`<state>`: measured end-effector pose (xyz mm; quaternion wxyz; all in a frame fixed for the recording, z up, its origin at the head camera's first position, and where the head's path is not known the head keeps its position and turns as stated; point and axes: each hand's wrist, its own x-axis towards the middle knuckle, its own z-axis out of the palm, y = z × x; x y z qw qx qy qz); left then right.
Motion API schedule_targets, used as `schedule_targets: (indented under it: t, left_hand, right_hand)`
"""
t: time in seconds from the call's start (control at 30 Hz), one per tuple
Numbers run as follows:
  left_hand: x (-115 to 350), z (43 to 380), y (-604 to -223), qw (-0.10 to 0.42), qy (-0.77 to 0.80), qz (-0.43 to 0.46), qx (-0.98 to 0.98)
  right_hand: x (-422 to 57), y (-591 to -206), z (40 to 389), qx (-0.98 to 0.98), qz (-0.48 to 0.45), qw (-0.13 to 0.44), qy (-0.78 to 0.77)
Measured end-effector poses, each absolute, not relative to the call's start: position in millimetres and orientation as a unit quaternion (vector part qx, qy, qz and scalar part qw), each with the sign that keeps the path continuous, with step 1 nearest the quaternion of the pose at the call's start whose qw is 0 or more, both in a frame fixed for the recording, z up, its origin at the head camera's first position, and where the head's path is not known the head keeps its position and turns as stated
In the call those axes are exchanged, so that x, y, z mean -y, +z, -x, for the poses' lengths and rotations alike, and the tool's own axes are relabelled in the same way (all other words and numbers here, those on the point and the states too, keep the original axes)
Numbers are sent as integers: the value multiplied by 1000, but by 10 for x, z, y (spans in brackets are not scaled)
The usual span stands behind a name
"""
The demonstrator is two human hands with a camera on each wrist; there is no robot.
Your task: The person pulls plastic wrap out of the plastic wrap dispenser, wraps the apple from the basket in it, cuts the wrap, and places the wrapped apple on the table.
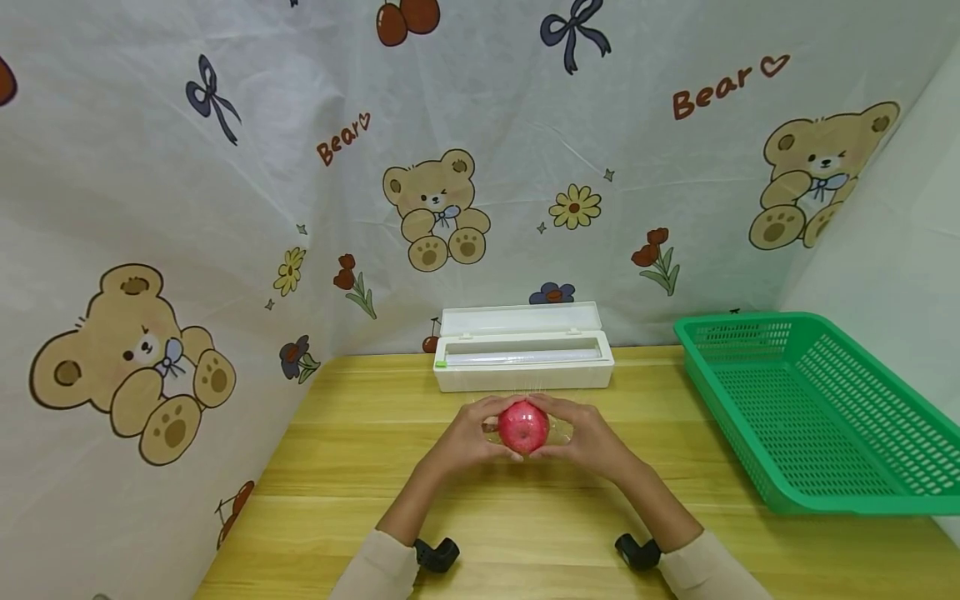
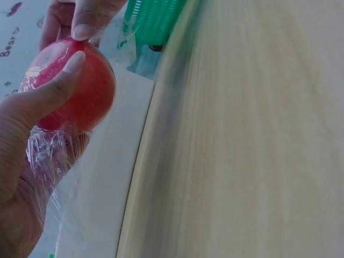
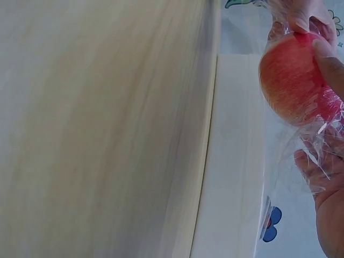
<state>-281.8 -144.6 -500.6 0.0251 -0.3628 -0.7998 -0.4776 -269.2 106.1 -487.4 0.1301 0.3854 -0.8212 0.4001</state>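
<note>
Between both hands, in front of the white box in the head view, is a red apple (image 1: 523,427). Clear plastic wrap (image 2: 51,148) lies over it, taut and shiny on the skin and crumpled below it in both wrist views. My left hand (image 1: 470,435) grips the apple from the left, its thumb (image 2: 51,91) pressed on the wrapped surface. From the right side my right hand (image 1: 588,437) holds it too, with the thumb (image 3: 329,64) on the skin. The thumbs and the forefingers of the two hands come close together around the fruit. Loose film sticks out beside the palms.
A white wrap dispenser box (image 1: 525,379) with its lid raised stands at the back of the wooden table (image 1: 360,467), a roll of film inside. At the right sits a green plastic basket (image 1: 795,483). A bear-printed cloth (image 1: 525,125) hangs behind.
</note>
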Motion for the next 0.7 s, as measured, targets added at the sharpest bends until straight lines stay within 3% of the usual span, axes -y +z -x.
schedule_targets:
  t: [0.7]
  left_hand:
    - [1446, 2812, -4965, -4, -515, 336, 789]
  right_hand:
    - [-1013, -4873, 2640, 835, -388, 155, 357]
